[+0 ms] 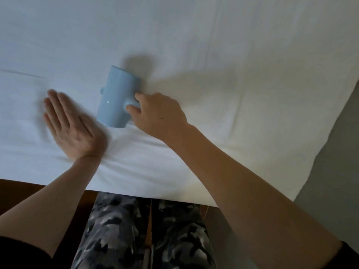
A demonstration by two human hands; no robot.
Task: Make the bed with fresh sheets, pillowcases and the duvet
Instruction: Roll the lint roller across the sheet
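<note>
A white sheet (pixel 213 55) covers the bed and fills most of the view, with soft creases near the front edge. A light blue mug (pixel 116 98) lies tilted on the sheet at the centre left. My right hand (pixel 159 115) grips the mug by its handle, fingers curled round it. My left hand (pixel 68 125) lies flat on the sheet just left of the mug, fingers straight and blurred by motion.
The bed's front edge (pixel 136 189) runs across the lower part of the view. Below it are my legs in camouflage trousers (pixel 143 230) and dark wooden floor (pixel 17 193). A grey surface (pixel 334 171) lies past the bed's right corner.
</note>
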